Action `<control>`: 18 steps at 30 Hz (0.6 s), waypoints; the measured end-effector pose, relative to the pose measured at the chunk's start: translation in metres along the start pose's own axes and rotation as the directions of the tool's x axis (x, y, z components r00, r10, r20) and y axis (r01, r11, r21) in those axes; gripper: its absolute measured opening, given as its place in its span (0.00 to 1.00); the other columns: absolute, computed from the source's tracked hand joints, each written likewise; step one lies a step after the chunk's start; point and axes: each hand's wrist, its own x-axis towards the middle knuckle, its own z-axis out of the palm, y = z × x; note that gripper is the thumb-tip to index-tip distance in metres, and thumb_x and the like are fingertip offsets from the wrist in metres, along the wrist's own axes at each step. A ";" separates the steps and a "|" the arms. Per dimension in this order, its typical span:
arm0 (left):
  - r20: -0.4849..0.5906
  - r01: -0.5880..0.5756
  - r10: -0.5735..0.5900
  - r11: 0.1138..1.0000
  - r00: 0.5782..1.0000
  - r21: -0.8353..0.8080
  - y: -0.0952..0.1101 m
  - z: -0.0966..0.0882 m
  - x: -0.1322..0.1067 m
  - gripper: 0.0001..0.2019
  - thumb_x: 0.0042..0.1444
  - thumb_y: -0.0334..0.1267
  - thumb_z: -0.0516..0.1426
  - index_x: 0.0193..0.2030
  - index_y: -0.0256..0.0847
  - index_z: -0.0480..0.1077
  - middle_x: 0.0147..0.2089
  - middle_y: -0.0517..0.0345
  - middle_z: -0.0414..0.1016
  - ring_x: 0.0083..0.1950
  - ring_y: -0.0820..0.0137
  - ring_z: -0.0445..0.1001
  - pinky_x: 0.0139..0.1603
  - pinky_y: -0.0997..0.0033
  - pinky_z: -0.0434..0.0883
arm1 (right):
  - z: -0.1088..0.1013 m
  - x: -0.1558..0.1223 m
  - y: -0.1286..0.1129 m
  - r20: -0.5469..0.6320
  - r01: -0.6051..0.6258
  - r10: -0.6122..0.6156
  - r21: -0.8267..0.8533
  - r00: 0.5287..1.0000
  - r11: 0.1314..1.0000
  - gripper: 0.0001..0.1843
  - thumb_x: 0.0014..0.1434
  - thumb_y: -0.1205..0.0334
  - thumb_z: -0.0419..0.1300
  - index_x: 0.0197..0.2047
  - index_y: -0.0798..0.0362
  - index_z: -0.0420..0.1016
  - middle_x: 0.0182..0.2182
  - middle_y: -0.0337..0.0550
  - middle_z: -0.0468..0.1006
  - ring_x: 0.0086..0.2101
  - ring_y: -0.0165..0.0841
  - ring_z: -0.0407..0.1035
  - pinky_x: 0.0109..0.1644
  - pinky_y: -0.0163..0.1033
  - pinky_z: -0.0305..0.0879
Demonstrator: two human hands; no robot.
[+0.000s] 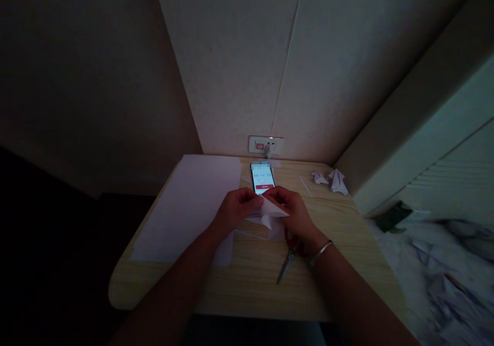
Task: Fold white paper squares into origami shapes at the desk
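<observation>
Both my hands hold a folded piece of white paper [272, 208] above the middle of the wooden table. My left hand [240, 205] pinches its left side, fingers closed. On the other side my right hand [295, 213], with a bangle at the wrist, grips the upper right part. Just beyond my fingertips lies a phone [263, 177] with a lit timer screen. Scissors [288, 259] with red handles rest under and beside my right hand, which partly hides them. Large white paper sheets [193, 202] lie flat to the left of my hands.
Two folded paper pieces [335, 180] sit at the table's [262, 294] back right. Thin paper strips [305, 186] lie about. A wall socket [265, 144] with a plug is behind the table. Crumpled items [451, 299] lie on a pale surface at the right.
</observation>
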 end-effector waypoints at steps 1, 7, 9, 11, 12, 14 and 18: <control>-0.003 -0.002 0.002 1.000 1.000 -0.003 0.000 0.000 0.000 0.12 0.41 0.42 0.63 0.25 0.35 0.69 0.23 0.62 0.70 0.24 0.77 0.64 0.27 0.77 0.61 | -0.001 0.000 0.000 0.001 0.021 -0.021 -0.033 1.000 0.999 0.10 0.54 0.56 0.60 0.32 0.54 0.74 0.28 0.40 0.75 0.28 0.30 0.68 0.31 0.35 0.63; -0.078 0.015 -0.014 1.000 0.997 0.005 0.001 0.002 0.000 0.11 0.40 0.40 0.63 0.22 0.36 0.67 0.20 0.65 0.66 0.21 0.79 0.61 0.22 0.79 0.57 | -0.001 0.000 -0.002 -0.015 0.097 -0.100 -0.145 0.995 0.985 0.07 0.54 0.57 0.61 0.34 0.52 0.72 0.30 0.39 0.75 0.27 0.29 0.67 0.31 0.34 0.64; -0.148 0.005 -0.006 1.000 0.989 -0.007 0.000 0.002 0.001 0.12 0.42 0.42 0.62 0.22 0.36 0.67 0.19 0.66 0.65 0.20 0.80 0.59 0.21 0.80 0.56 | -0.001 0.000 -0.003 -0.049 0.100 -0.108 -0.143 0.993 0.985 0.08 0.55 0.56 0.59 0.34 0.51 0.72 0.31 0.40 0.75 0.28 0.29 0.67 0.31 0.34 0.64; -0.229 -0.024 0.019 1.000 0.973 -0.019 -0.002 0.002 0.002 0.12 0.43 0.43 0.61 0.23 0.36 0.67 0.20 0.66 0.65 0.20 0.80 0.59 0.21 0.80 0.56 | -0.002 0.000 -0.005 -0.083 0.119 -0.133 -0.147 0.988 0.982 0.11 0.59 0.55 0.55 0.34 0.51 0.74 0.34 0.42 0.76 0.33 0.31 0.69 0.36 0.35 0.65; -0.260 -0.037 0.031 0.999 0.965 -0.020 -0.003 0.001 0.003 0.12 0.44 0.43 0.61 0.24 0.37 0.67 0.20 0.66 0.65 0.20 0.80 0.59 0.20 0.80 0.57 | -0.002 0.000 -0.006 -0.093 0.130 -0.146 -0.153 0.985 0.980 0.13 0.60 0.54 0.53 0.34 0.51 0.75 0.36 0.43 0.76 0.36 0.33 0.70 0.39 0.37 0.65; -0.297 -0.056 0.049 0.998 0.954 -0.016 -0.005 0.002 0.003 0.13 0.45 0.44 0.61 0.24 0.37 0.66 0.20 0.67 0.63 0.20 0.79 0.59 0.20 0.80 0.57 | -0.003 0.000 -0.007 -0.089 0.135 -0.151 -0.166 0.985 0.977 0.17 0.62 0.53 0.49 0.36 0.51 0.76 0.39 0.44 0.76 0.40 0.34 0.70 0.43 0.39 0.65; -0.283 -0.114 0.096 0.992 0.954 -0.048 -0.007 0.004 0.002 0.11 0.45 0.43 0.61 0.29 0.39 0.67 0.21 0.68 0.64 0.20 0.80 0.60 0.20 0.81 0.58 | -0.003 0.001 -0.005 -0.085 0.106 -0.127 -0.210 0.988 0.972 0.14 0.59 0.53 0.55 0.34 0.51 0.78 0.40 0.45 0.76 0.42 0.36 0.70 0.46 0.41 0.64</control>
